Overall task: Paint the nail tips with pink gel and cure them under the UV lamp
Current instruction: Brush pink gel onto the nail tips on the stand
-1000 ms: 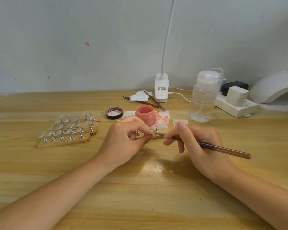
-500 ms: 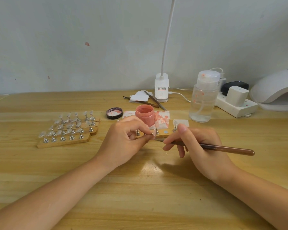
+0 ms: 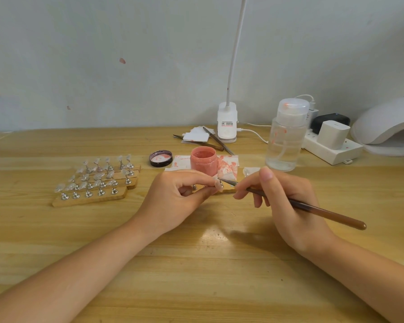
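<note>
A: Nail tips: most sit clear on the wooden racks (image 3: 91, 198) at left, well apart from the UV lamp (image 3: 387, 123) far right.

B: And the gel jar (image 3: 203, 160)?

A: Open, just behind the hands. The left hand (image 3: 175, 201) pinches one nail tip (image 3: 218, 184); the right hand (image 3: 289, 201) grips the brush (image 3: 296, 205), bristles at that tip.

B: Risk?

A: A slipping pinch could smear gel onto the fingers, I'd judge.
</note>
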